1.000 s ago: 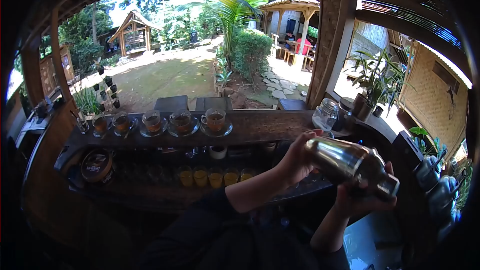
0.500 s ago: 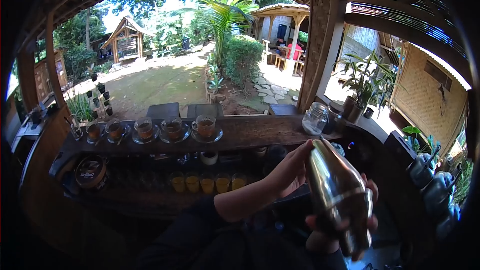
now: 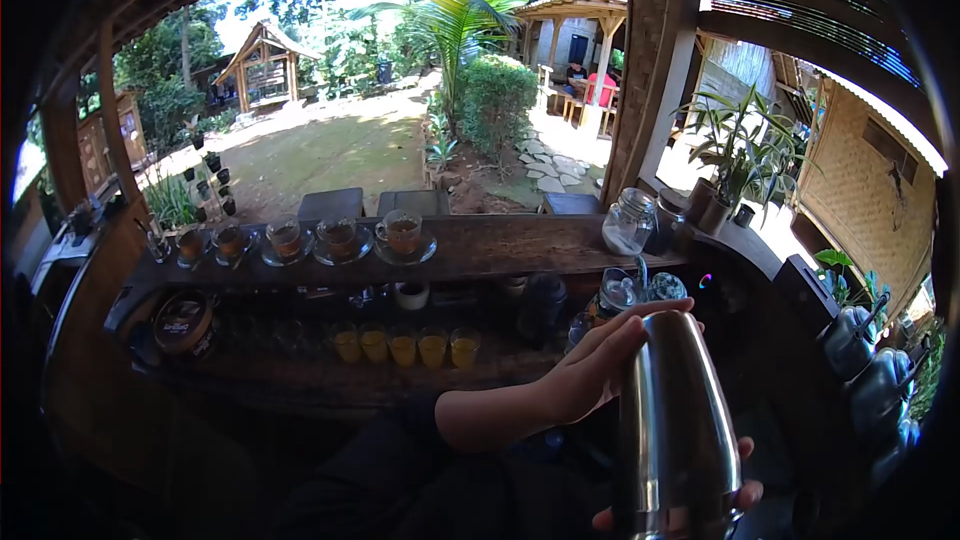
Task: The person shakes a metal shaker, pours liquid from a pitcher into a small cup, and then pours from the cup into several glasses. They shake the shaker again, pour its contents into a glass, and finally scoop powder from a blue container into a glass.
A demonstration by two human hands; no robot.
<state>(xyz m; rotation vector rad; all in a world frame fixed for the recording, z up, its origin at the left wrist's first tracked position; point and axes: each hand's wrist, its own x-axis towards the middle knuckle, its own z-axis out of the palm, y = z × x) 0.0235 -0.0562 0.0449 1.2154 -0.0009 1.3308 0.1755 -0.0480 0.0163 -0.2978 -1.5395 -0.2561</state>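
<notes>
A shiny metal cocktail shaker [image 3: 675, 420] stands tilted slightly at the lower right, between my two hands. My left hand [image 3: 600, 355] is pressed on its upper end, fingers stretched over the top rim and thumb side against the metal. Lower down, my right hand [image 3: 746, 485] wraps round the shaker from behind; only some fingertips show at its edges. The bottom of the shaker runs out of view. Just beyond it are a glass jar with a lid [image 3: 617, 290] and another jar [image 3: 665, 287].
Several glass cups of brown drink [image 3: 403, 232] stand on saucers along the wooden counter [image 3: 500, 245]. Several glasses of yellow drink [image 3: 403, 348] line the lower shelf. A clip-top jar of white grains [image 3: 630, 225] and a potted plant [image 3: 710, 205] are at the right. Dark kettles [image 3: 850, 340] sit far right.
The shaker has come closer and more upright, and lower in view. My left hand has slid down with it, and my right hand is now mostly out of sight behind it.
</notes>
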